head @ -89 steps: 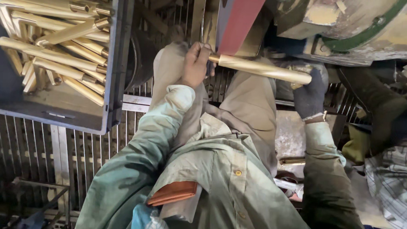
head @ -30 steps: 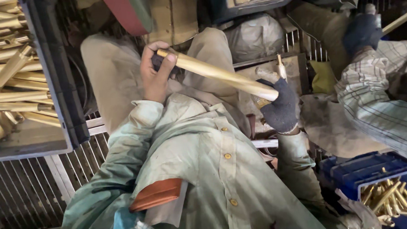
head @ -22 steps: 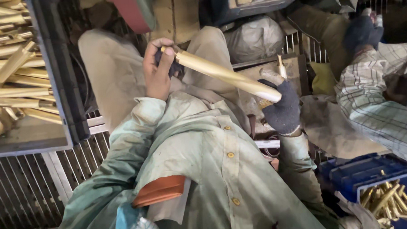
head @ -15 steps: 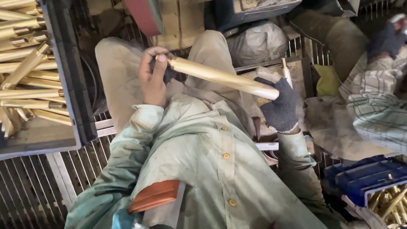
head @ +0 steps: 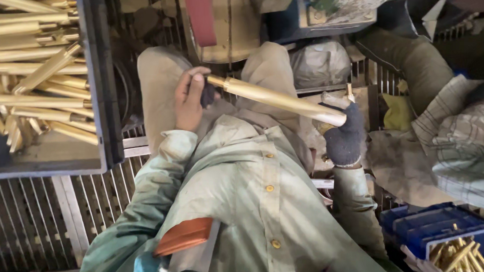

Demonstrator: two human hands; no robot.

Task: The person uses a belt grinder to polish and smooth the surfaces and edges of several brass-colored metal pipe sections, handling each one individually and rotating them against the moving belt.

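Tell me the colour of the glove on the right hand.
Dark grey glove, seen in the head view.

dim, warm light fills the frame, brightest across the middle. glare glints off the brass rod [head: 278,97] and the stacked tubes [head: 35,64] at upper left. corners sink into shadow. edges bend slightly; fine detail is soft and smeared throughout.

The rod [head: 278,97] looks like smooth, satiny brass-coloured metal; the right hand [head: 343,138] wears a rough knitted glove.
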